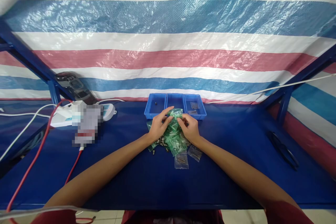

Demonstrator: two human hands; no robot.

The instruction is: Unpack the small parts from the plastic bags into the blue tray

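Note:
Between my two hands is a greenish clear plastic bag (176,113), pinched near its top edge. My left hand (158,126) grips its left side, and my right hand (189,127) has thumb and fingers closed on its right side. Below them lies a heap of green-tinted plastic bags (175,143) and loose small metal parts (162,141), too small to name. Toward me, a small clear bag (181,161) contains a few brass-coloured pieces. Another small clear bag (195,153) rests by my right wrist.
Just behind my hands stands a blue three-compartment tray (149,115); small clear bags sit in its right compartment. White power strips (109,112), a blurred device and a red cable (47,129) occupy the left. Dark glasses (283,150) lie at right. A striped sheet (168,59) hangs behind the blue table (231,140).

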